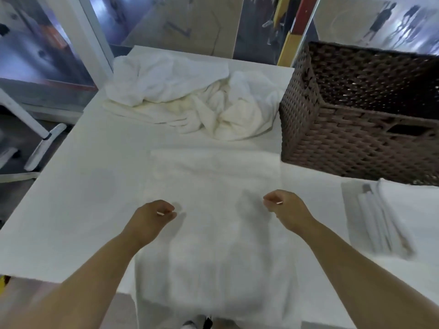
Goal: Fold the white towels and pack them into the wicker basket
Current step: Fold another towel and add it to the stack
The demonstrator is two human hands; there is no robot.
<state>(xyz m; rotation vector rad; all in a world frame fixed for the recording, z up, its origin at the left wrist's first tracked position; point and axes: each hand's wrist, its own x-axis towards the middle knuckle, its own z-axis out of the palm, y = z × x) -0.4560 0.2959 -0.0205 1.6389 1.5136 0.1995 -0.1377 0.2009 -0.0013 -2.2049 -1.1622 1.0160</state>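
White table (71, 210) fills most of the view, and beyond its far edge a glossy floor with blurred reflections is seen. One towel (213, 233) is spread flat at the middle of the table, its near end hanging over the near edge. Beyond the towel's far end, a rumpled pile (190, 100) of white towels is heaped near the table's far edge. To the right of the pile, a dark brown wicker basket (356, 129) is set on the table; its inside is seen to hold nothing, and a handle slot is cut in its near wall. Nearer than the basket and to the right of the flat towel, a folded towel (380, 217) is laid, blurred.

Both hands are held over the flat towel. The left hand (152, 217) is curled, fingers bent under near the towel's left edge; the right hand (285, 207) is curled likewise nearer the right edge. Whether cloth is pinched by either hand cannot be told.
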